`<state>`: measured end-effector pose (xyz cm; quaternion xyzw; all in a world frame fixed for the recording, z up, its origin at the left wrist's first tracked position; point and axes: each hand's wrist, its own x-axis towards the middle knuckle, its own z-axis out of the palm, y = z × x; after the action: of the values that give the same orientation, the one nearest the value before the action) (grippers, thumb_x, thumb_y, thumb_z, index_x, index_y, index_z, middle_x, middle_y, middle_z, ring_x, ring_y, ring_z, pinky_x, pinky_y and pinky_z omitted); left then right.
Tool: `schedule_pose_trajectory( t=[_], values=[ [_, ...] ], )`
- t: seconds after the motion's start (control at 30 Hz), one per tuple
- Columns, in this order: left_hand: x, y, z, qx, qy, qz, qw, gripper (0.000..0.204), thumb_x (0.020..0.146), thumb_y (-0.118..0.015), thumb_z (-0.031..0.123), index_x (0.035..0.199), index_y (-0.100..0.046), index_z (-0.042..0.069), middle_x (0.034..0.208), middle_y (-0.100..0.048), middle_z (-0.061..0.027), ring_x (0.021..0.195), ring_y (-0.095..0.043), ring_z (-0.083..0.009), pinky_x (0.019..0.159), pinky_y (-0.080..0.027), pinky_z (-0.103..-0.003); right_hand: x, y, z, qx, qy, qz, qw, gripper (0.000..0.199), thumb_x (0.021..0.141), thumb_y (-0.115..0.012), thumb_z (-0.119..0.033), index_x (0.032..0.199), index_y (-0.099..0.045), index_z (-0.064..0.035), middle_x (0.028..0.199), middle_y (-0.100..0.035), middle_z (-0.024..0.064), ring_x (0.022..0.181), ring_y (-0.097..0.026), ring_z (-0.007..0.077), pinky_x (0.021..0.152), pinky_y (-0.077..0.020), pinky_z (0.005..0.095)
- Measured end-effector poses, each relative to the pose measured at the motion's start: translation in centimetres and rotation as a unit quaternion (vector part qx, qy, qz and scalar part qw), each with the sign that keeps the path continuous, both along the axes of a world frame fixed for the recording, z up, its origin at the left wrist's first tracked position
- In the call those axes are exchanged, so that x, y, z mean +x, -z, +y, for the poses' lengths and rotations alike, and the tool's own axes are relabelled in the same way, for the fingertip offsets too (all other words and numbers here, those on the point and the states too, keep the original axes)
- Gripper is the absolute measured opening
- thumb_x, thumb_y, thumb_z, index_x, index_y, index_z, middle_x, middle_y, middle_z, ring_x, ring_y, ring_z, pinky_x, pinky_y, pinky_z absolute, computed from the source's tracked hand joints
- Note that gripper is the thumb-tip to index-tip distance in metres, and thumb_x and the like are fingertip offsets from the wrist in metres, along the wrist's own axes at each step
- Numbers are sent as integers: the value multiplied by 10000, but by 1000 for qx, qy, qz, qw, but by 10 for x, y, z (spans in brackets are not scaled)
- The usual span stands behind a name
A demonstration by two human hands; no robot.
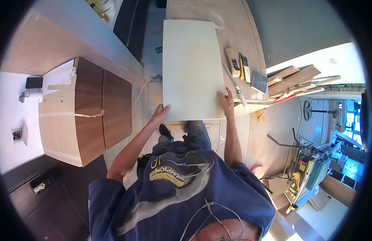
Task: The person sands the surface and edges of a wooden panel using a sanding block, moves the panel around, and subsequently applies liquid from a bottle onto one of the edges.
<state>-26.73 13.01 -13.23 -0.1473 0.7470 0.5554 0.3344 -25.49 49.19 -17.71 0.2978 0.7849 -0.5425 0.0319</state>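
A large pale rectangular panel (192, 68) lies on the wooden workbench (240, 24), its left side jutting past the bench's edge. My left hand (159, 114) holds the panel's near left corner, thumb on top and the other fingers mostly hidden. At the near right edge, my right hand (227, 103) grips the panel with the thumb on its face and the fingers along the side. Close to the right hand lies a long thin tool with a light handle (239, 94). A wooden hand plane (233, 60) sits farther up the bench.
Beside the plane are a yellow-and-black tool (241, 66) and a dark flat block (259, 82). Wood offcuts (294, 80) and a broom (261, 115) are to the right. A brown cabinet (89, 100) stands left; a machine with a green top (317, 174) stands lower right.
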Motion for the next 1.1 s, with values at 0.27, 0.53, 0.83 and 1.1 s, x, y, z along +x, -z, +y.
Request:
schedule_pose_trajectory(
  t=[0.27,0.53,0.83,1.1],
  values=[
    [-11,-60,-45,104,-151,19,983,520,1001,-594,483,1244,-600,23,1138,-675,-97,1049,-636,-187,933,-500,-376,-175,-39,31,-459,-118,2,880,766,957,-633,-576,1500,-461,-65,1433,-576,100,1307,-548,265,1102,-442,401],
    [15,-83,-14,301,-447,37,842,447,939,-677,419,1223,-650,76,1186,-688,-63,1146,-608,-209,1040,-429,-417,-272,-10,21,-557,-118,-13,822,573,1007,-578,-420,1443,-518,-55,1369,-617,142,1219,-620,313,1017,-526,470],
    [7,-129,-30,378,-552,221,710,548,953,-692,340,1345,-549,-14,1291,-648,-162,1222,-616,-264,1048,-509,-446,-241,-49,-48,-661,-150,55,733,513,1043,-516,-337,1440,-503,-13,1406,-597,168,1286,-579,335,1085,-481,482],
    [32,-234,-193,219,-557,346,722,564,1016,-601,444,1319,-554,-30,1241,-651,-178,1127,-653,-262,970,-564,-435,-189,-214,-139,-640,-142,283,700,617,1062,-465,-442,1525,-407,-38,1484,-517,179,1369,-490,364,1126,-429,546]
  ],
)
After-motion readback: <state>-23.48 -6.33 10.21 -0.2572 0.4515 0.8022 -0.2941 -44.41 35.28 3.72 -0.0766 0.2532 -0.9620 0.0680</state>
